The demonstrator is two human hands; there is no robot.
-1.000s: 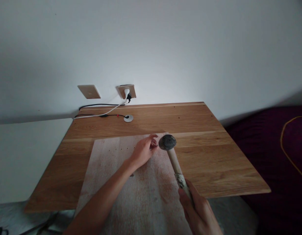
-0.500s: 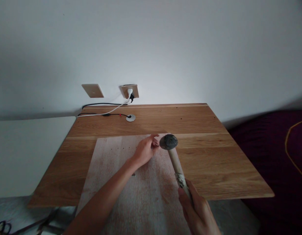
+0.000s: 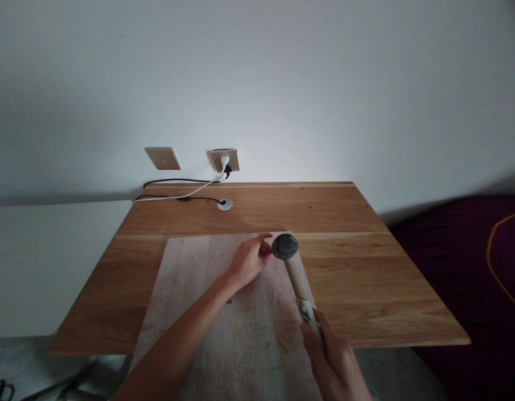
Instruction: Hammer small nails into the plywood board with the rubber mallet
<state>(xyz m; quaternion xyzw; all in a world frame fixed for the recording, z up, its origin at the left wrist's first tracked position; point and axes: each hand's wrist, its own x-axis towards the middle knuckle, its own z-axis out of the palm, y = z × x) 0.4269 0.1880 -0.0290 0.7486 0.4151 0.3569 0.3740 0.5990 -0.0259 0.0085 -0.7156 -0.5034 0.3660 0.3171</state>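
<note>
My right hand (image 3: 335,356) is wrapped round the pale wooden handle of a hammer (image 3: 285,247) with a dark, round head. Part of the handle has a scuffed, light-coloured wrapping. The head is held close to the fingertips of my left hand (image 3: 249,260), over the far right part of a whitish board (image 3: 236,345). Those fingers are pinched together, and whatever they hold is hidden by the hand and the hammer head. A row of small dark dots runs along the board's far side, left of my hand. Beside my left forearm a small grey piece (image 3: 229,302) lies on the board.
The board lies on a wooden table (image 3: 387,278) against a white wall. White and black cables (image 3: 178,197) run from a wall socket (image 3: 224,160) and a round grommet (image 3: 224,205). A white surface (image 3: 52,267) adjoins at left; a dark purple cloth-covered thing (image 3: 462,267) is at right.
The hammer head has shifted slightly left and tilted, now nearer my left fingertips. My left hand keeps its pinch at the same place on the board. The whole view has moved a little.
</note>
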